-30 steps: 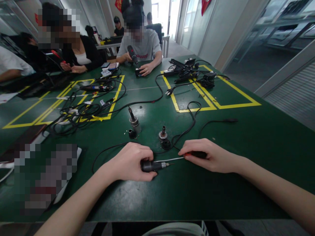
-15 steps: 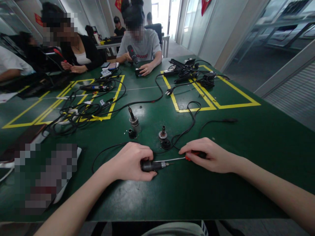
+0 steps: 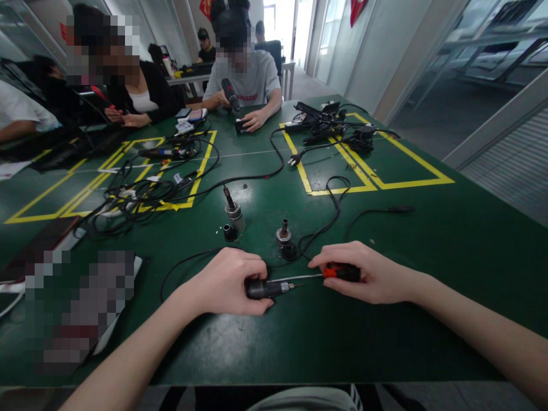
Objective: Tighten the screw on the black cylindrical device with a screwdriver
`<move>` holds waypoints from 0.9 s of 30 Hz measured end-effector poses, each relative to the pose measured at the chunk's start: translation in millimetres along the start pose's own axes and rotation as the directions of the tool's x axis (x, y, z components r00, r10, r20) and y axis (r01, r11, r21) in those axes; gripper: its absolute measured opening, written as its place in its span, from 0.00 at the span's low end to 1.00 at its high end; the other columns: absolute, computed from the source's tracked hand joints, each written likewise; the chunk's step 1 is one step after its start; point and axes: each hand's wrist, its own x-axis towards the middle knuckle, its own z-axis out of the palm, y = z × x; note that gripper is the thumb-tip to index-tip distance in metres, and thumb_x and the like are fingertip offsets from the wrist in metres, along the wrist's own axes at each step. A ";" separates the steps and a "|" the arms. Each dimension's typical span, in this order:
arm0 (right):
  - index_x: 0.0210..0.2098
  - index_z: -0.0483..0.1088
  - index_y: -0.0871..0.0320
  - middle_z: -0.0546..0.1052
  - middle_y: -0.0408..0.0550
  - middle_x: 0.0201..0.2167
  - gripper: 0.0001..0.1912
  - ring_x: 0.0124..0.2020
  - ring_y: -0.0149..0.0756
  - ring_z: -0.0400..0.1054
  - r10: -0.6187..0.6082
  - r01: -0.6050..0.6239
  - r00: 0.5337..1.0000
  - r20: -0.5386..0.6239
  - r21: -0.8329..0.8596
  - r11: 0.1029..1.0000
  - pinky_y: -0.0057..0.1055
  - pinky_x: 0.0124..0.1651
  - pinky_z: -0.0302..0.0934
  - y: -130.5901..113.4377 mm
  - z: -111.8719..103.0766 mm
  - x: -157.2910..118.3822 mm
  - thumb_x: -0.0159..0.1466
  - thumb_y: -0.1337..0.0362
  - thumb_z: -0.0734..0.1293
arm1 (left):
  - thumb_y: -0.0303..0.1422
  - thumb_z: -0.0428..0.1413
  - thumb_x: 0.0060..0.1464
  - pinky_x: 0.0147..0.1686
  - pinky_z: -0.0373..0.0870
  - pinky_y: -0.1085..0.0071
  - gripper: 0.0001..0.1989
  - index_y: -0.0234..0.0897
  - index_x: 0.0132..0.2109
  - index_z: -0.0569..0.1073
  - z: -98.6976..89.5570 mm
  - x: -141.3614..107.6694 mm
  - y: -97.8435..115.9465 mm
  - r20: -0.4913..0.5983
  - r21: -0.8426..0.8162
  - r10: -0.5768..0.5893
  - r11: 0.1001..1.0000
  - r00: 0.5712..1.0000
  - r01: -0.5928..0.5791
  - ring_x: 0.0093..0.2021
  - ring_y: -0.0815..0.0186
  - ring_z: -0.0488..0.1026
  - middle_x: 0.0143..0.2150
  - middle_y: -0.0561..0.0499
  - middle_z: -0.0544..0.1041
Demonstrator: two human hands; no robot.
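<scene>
My left hand [image 3: 237, 282] is closed around a black cylindrical handpiece [image 3: 265, 289] with a metal nose and thin tip pointing right. Across from it, my right hand [image 3: 363, 273] holds a screwdriver [image 3: 341, 272] by its red and black handle, thumb below and fingers above. The screwdriver's thin shaft runs left to the handpiece; its end is hidden behind the black body. Just beyond my hands stand a metal cylinder with a dark shaft [image 3: 234, 212] and a smaller round metal part with a stem [image 3: 283, 233]. Black collars [image 3: 230, 232] lie beside these parts.
Tangled black cables [image 3: 128, 194] cover the left of the green table [image 3: 299, 342]. More cables and adapters [image 3: 325, 125] lie at the back right. A pixelated item [image 3: 89, 308] rests near my left forearm. Across the table, a person [image 3: 248, 80] holds a dark tool.
My right thumb and fingers have spread a little on the screwdriver, so more of its handle shows. My left hand and the handpiece have stayed put.
</scene>
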 end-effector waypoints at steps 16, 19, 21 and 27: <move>0.52 0.78 0.58 0.77 0.46 0.35 0.10 0.33 0.33 0.72 -0.032 0.033 0.999 -0.033 0.038 0.999 0.28 0.37 0.66 1.3 3.5 0.3 0.75 0.62 0.71 | 0.34 0.70 0.50 0.30 0.56 0.73 0.12 0.39 0.33 0.73 0.5 0.5 -0.8 -0.008 0.003 0.004 1.000 1.000 -0.004 0.28 0.70 0.68 0.28 0.58 0.72; 0.53 0.78 0.58 0.80 0.47 0.36 0.10 0.35 0.36 0.75 -0.022 0.022 1.000 -0.005 0.014 1.000 0.31 0.40 0.69 -2.3 3.2 0.8 0.74 0.63 0.71 | 0.35 0.70 0.50 0.30 0.57 0.72 0.12 0.39 0.33 0.73 -0.2 0.4 -0.2 0.002 0.014 0.003 1.000 1.000 -0.003 0.28 0.69 0.68 0.28 0.58 0.73; 0.53 0.78 0.58 0.83 0.49 0.38 0.11 0.36 0.37 0.77 -0.014 0.014 1.000 0.016 0.002 1.000 0.32 0.43 0.70 -4.3 2.9 0.9 0.74 0.66 0.68 | 0.35 0.70 0.50 0.30 0.57 0.72 0.13 0.39 0.33 0.73 -0.6 0.3 0.2 0.004 0.017 0.002 1.000 1.000 -0.002 0.28 0.69 0.68 0.28 0.58 0.73; 0.55 0.77 0.58 0.81 0.48 0.36 0.14 0.31 0.35 0.73 -0.023 0.023 1.000 0.007 0.049 0.999 0.29 0.35 0.67 -2.8 1.8 -0.5 0.73 0.69 0.65 | 0.35 0.69 0.52 0.30 0.57 0.72 0.11 0.39 0.33 0.73 -0.5 0.0 0.3 0.002 0.023 0.011 1.000 1.000 -0.011 0.28 0.69 0.69 0.28 0.58 0.72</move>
